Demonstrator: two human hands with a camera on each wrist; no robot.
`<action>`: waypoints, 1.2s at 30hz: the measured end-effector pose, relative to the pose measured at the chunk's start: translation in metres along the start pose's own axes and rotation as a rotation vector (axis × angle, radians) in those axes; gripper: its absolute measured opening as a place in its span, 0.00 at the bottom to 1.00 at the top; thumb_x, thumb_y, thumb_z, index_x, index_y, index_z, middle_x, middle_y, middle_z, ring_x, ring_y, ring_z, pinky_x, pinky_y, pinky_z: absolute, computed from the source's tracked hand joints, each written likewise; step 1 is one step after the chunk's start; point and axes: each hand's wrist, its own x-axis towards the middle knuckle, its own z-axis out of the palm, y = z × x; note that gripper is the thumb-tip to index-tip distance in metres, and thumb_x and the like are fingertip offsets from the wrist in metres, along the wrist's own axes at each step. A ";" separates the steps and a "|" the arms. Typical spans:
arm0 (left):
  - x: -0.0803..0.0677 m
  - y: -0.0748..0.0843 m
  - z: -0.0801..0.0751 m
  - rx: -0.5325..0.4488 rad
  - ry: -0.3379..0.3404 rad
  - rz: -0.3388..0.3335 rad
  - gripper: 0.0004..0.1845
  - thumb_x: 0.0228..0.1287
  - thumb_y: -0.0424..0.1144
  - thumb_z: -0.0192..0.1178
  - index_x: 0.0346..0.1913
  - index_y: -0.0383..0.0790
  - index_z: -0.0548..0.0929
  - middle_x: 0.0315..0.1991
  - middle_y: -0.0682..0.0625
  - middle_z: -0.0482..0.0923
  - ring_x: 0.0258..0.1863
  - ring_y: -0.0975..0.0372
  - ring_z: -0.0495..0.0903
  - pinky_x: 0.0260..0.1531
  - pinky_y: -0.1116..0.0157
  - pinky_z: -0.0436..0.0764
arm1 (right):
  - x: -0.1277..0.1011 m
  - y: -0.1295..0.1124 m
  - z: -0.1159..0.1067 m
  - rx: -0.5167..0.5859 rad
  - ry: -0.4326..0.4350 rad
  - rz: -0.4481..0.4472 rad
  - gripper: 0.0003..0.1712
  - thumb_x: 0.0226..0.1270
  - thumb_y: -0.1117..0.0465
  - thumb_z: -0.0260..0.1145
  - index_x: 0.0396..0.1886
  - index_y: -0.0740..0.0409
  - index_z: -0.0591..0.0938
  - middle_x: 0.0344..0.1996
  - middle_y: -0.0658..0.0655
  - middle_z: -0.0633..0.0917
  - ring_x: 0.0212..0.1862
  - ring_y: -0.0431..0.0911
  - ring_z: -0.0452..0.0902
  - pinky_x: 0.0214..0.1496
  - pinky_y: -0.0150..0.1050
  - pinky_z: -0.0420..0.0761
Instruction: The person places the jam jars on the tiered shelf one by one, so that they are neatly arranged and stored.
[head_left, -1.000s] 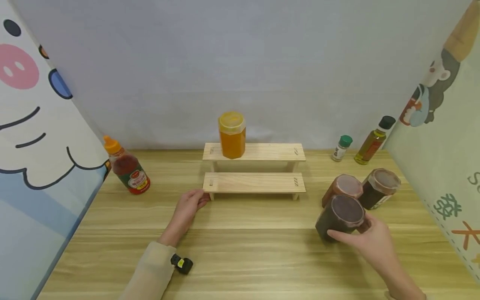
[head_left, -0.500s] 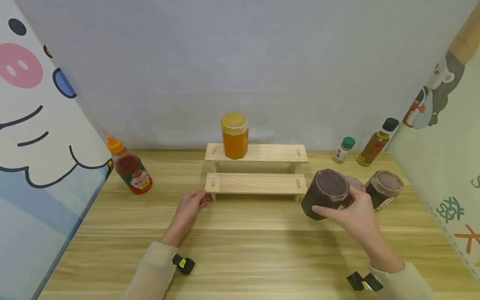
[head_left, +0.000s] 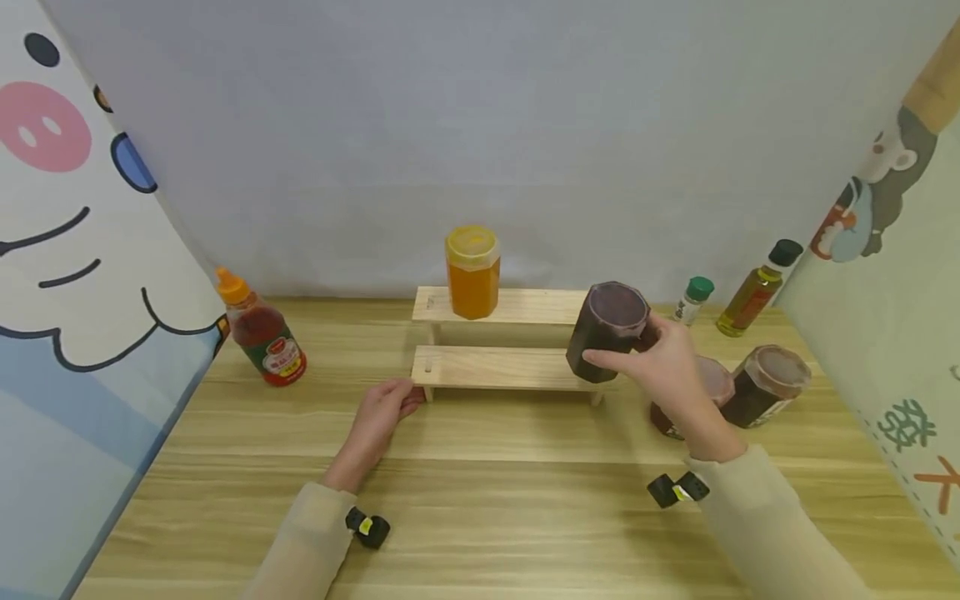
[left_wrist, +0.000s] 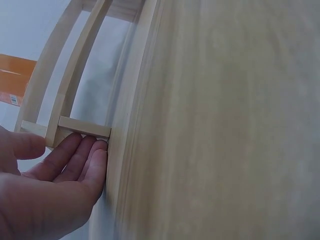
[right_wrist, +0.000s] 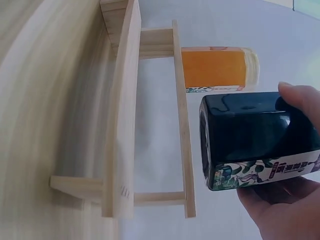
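My right hand (head_left: 660, 358) grips a dark jar (head_left: 606, 332) with a clear lid, thumb on the near side. It is held up in front of the right end of a two-step wooden shelf (head_left: 495, 367). In the right wrist view the jar (right_wrist: 255, 135) shows a floral label and is apart from the planks. My left hand (head_left: 381, 412) holds the shelf's lower left corner. In the left wrist view the thumb is at the plank's end and the bent fingers (left_wrist: 75, 155) touch the leg. An orange-filled jar (head_left: 473, 279) stands on the upper step's left part.
Two more dark-filled jars (head_left: 767, 387) stand on the table right of the shelf, one partly behind my right wrist. A green-capped shaker (head_left: 693, 298) and an oil bottle (head_left: 753, 296) are at the back right. A red sauce bottle (head_left: 266, 342) stands at left.
My right hand has carried the dark jar up and leftward from beside the other jars to the shelf's right end. The left hand has stayed at the shelf's corner.
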 end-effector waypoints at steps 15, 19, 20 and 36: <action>0.000 -0.002 -0.001 -0.002 0.011 0.001 0.20 0.73 0.37 0.43 0.54 0.23 0.74 0.53 0.33 0.74 0.52 0.49 0.76 0.58 0.58 0.76 | 0.057 -0.009 0.028 0.089 0.003 0.035 0.38 0.40 0.46 0.79 0.54 0.46 0.77 0.49 0.52 0.82 0.49 0.44 0.77 0.52 0.43 0.80; -0.001 0.000 -0.001 -0.015 0.007 0.013 0.20 0.73 0.37 0.43 0.54 0.22 0.74 0.53 0.31 0.74 0.54 0.47 0.75 0.58 0.57 0.75 | 0.072 -0.008 0.033 0.061 0.030 0.018 0.37 0.39 0.46 0.80 0.53 0.48 0.78 0.47 0.53 0.82 0.48 0.44 0.78 0.50 0.43 0.80; -0.002 0.000 -0.001 -0.017 0.006 0.015 0.21 0.73 0.38 0.43 0.55 0.22 0.74 0.53 0.31 0.74 0.54 0.47 0.75 0.58 0.57 0.75 | 0.075 -0.008 0.035 0.053 0.033 0.011 0.37 0.39 0.46 0.80 0.52 0.48 0.78 0.47 0.53 0.82 0.48 0.44 0.78 0.51 0.43 0.80; 0.001 -0.001 -0.001 -0.017 0.012 0.006 0.20 0.73 0.38 0.44 0.55 0.23 0.74 0.54 0.32 0.74 0.54 0.48 0.75 0.58 0.57 0.75 | 0.097 -0.004 0.039 0.052 0.009 0.049 0.38 0.40 0.47 0.80 0.53 0.53 0.77 0.48 0.58 0.81 0.49 0.49 0.77 0.54 0.46 0.78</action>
